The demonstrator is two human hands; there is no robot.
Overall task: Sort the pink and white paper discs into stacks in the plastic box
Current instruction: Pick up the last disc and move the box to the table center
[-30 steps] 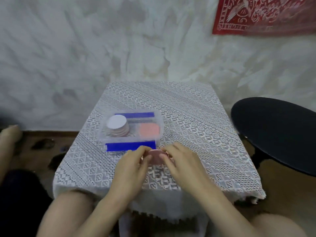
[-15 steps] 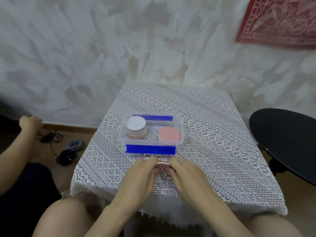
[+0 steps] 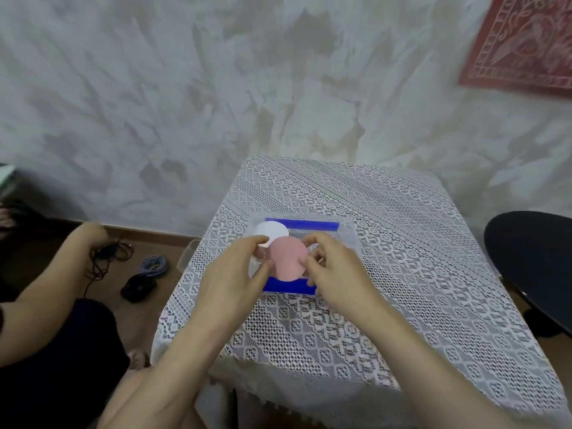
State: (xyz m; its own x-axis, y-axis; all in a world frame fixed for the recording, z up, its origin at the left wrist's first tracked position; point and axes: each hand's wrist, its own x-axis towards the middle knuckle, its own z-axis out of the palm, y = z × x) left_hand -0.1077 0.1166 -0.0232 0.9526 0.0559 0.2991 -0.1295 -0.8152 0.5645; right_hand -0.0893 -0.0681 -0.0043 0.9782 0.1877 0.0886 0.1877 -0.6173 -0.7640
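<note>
A pink paper disc (image 3: 287, 257) is held flat between both my hands, raised over the clear plastic box (image 3: 351, 235) with blue strips along its near and far edges. My left hand (image 3: 235, 274) pinches the disc's left rim and my right hand (image 3: 334, 270) pinches its right rim. Inside the box at the left a stack topped by a white disc (image 3: 270, 231) shows behind my left fingers. The pink stack on the box's right side is hidden by the held disc and my right hand.
The box sits on a small table under a white lace cloth (image 3: 387, 274). A black round seat (image 3: 532, 258) stands at the right. Another person's arm (image 3: 52, 283) and dark cables (image 3: 136, 274) on the floor are at the left.
Both hands lifted the pink disc from the cloth in front of the box and carried it forward over the box. The camera view shifted left.
</note>
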